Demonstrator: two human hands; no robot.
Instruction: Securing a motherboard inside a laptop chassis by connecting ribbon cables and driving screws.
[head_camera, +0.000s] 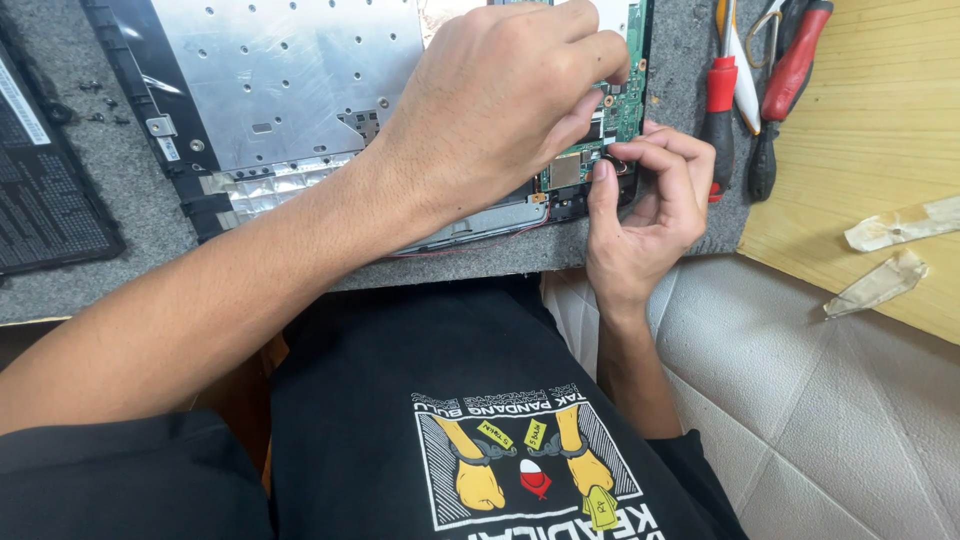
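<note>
An opened laptop base (280, 90) lies on a grey mat, its silver metal plate and green circuit board (628, 105) exposed. My left hand (500, 100) reaches across it, fingertips pinched over the board near its lower right corner; what they pinch is hidden. My right hand (645, 205) sits at the laptop's near right corner, thumb and forefinger closed around a small black round part (612, 162) at the board's edge.
Red-handled screwdrivers (720, 110) and red pliers (795, 60) lie on the mat to the right. A black cover panel (45, 180) rests at the left, with small screws (100, 100) beside it. A wooden board (870, 140) with tape scraps (900, 225) is at right.
</note>
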